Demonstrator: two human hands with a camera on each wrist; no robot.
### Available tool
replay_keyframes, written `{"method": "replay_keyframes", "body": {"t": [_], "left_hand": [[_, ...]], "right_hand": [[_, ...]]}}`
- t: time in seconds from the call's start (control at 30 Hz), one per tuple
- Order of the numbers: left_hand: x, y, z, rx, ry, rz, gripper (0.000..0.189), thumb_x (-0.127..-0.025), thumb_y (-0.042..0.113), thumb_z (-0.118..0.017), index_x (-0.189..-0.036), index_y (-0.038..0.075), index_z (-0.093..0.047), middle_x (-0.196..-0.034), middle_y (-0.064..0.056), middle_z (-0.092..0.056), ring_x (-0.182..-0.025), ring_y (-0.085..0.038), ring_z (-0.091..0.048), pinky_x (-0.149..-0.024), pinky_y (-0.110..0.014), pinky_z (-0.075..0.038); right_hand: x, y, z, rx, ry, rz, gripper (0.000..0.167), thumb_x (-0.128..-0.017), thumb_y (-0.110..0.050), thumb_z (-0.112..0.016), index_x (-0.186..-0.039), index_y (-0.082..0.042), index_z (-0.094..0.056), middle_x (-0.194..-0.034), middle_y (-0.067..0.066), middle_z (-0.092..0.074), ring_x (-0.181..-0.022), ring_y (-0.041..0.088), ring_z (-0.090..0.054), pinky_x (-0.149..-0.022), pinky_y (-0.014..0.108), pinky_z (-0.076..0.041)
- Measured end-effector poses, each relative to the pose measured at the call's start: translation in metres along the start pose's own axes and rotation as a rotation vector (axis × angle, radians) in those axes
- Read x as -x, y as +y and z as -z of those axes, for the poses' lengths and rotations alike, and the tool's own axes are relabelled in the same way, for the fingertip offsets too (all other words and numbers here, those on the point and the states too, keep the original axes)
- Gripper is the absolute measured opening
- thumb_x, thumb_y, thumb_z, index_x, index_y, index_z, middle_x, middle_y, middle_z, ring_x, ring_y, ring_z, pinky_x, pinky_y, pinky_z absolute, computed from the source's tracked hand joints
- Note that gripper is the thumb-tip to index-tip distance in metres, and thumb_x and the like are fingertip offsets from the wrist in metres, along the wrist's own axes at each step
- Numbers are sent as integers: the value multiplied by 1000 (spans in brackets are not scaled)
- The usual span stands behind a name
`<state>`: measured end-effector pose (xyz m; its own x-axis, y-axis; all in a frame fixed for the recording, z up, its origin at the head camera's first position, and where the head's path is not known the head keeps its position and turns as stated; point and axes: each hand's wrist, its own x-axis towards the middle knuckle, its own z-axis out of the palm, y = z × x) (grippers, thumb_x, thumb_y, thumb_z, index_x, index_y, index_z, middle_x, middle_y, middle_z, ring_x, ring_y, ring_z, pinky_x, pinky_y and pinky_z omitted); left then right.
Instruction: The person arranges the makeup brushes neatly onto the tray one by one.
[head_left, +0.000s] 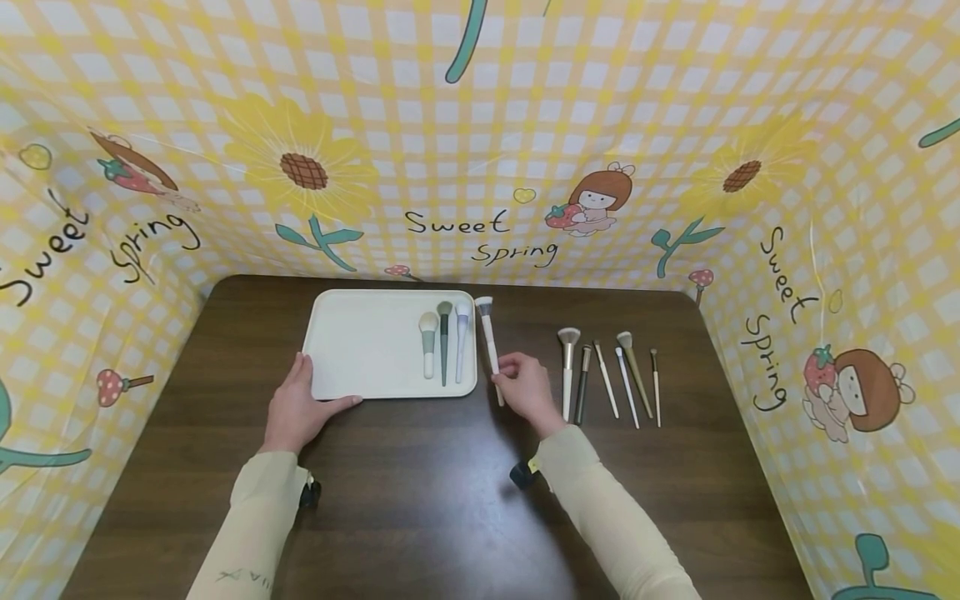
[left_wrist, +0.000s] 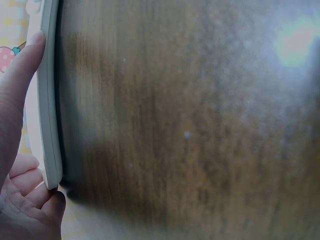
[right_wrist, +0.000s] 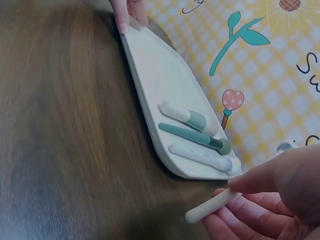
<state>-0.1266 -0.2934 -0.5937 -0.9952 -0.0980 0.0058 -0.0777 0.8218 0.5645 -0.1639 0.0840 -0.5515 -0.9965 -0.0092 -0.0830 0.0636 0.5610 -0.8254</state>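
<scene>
A white tray (head_left: 367, 346) lies on the brown table, and my left hand (head_left: 294, 408) holds its near left corner. In the left wrist view the thumb (left_wrist: 27, 65) lies on the tray's rim while the fingers (left_wrist: 32, 187) bend at the corner. My right hand (head_left: 523, 385) pinches the pale handle of a makeup brush (head_left: 488, 333) just right of the tray; its bristles point away from me. Inside the tray, at the right side, lie a short pale-green brush (head_left: 428, 346), a dark green brush (head_left: 444, 346) and a lavender brush (head_left: 461, 342).
Right of my right hand several more makeup brushes lie side by side, among them a large white-handled one (head_left: 567, 367), a dark one (head_left: 582, 383) and an olive one (head_left: 636, 371). Yellow checked cloth (head_left: 465, 125) walls the table's back and sides.
</scene>
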Motion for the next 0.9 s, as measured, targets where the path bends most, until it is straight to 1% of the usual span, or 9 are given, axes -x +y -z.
{"method": "replay_keyframes", "body": {"t": [0.27,0.4,0.53,0.7,0.8,0.9], "left_hand": [[-2,-2,-1,-6,0,2,130,-74,66,-82,-156,-13,-18,-161,-35,-13,-142,-56,-25,-109,-66,-30],[-2,-2,-1,-6,1,-2,131,-74,67,-81,-156,-13,-18,-161,-36,-13,-142,-56,-25,-108,-66,-30],[-1,-2,-1,-5,1,-3,131,-74,67,-81,-156,-13,-18,-161,-36,-13,-141,-57,-25,-108,-66,-31],[-1,-1,-1,-3,3,-3,132,-74,67,-82,-156,-14,-17,-161,-36,-13,-141,-57,-25,-108,-67,-31],[-1,-1,-1,0,5,-5,131,-74,66,-82,-155,-14,-18,-161,-36,-13,-141,-57,-26,-107,-67,-31],[-1,-1,-1,2,5,-5,131,-74,67,-82,-156,-14,-18,-161,-36,-13,-140,-57,-26,-107,-67,-31]], "right_hand": [[-2,-6,-10,-28,-43,-22,23,-91,-8,-75,-112,1,-71,-85,5,-69,-67,17,-64,-61,31,-55],[-3,-9,-15,-73,-82,-37,24,-92,-6,-74,-115,0,-70,-83,5,-68,-60,17,-65,-56,30,-57],[-3,-16,-20,-109,-118,-47,26,-93,-5,-72,-118,1,-68,-83,7,-69,-59,20,-68,-55,32,-58],[-4,-26,-27,-86,-147,-59,29,-95,-8,-70,-123,-3,-66,-85,6,-67,-63,19,-67,-57,31,-57],[-4,-30,-33,-79,-150,-55,29,-94,-7,-69,-123,-2,-65,-85,7,-66,-62,19,-66,-56,31,-57],[-5,-35,-38,-86,-143,-49,31,-91,-5,-72,-120,-1,-64,-84,7,-66,-60,19,-65,-54,31,-56]]}}
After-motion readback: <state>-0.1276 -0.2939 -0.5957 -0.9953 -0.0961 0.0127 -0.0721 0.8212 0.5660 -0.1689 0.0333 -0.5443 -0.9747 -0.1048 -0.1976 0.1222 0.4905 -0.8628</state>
